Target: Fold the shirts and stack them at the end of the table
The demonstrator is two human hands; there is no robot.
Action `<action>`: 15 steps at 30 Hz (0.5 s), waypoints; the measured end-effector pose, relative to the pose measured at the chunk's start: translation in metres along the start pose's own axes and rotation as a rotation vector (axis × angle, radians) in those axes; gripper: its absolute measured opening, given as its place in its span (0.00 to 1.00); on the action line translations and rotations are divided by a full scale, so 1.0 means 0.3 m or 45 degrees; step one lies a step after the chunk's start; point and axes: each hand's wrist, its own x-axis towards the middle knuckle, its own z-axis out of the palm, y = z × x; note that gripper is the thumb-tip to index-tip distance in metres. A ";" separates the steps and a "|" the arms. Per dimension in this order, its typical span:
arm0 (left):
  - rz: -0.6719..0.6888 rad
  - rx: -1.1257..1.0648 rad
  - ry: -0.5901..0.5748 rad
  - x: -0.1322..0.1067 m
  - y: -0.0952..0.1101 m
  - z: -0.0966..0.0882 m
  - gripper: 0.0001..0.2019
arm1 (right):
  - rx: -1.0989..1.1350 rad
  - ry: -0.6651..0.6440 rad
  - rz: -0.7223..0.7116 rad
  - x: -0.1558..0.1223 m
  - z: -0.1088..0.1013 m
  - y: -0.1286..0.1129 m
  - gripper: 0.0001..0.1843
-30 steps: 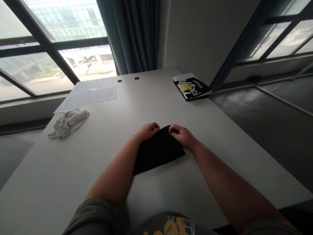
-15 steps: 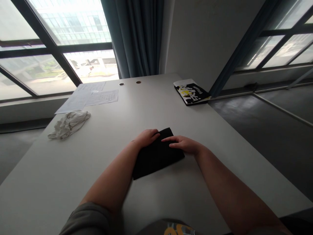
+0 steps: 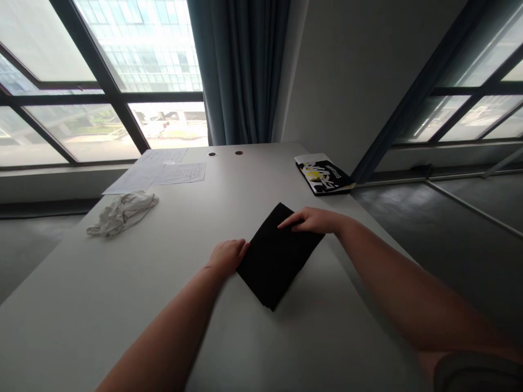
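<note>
My right hand (image 3: 312, 220) lies flat on the black folded cloth (image 3: 278, 261), fingers straight, together. My left hand (image 3: 226, 256) touches its left edge, fingers curled; grip unclear.

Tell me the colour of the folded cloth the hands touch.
The folded fabric cloth is plain black, no pattern visible; head view shows it.

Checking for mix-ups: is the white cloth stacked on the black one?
No, the crumpled white cloth lies apart on the table, left of the folded black cloth.
</note>
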 end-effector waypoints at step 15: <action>0.135 -0.113 -0.015 -0.010 -0.046 0.011 0.21 | -0.154 0.689 -0.123 0.128 -0.532 -0.362 0.32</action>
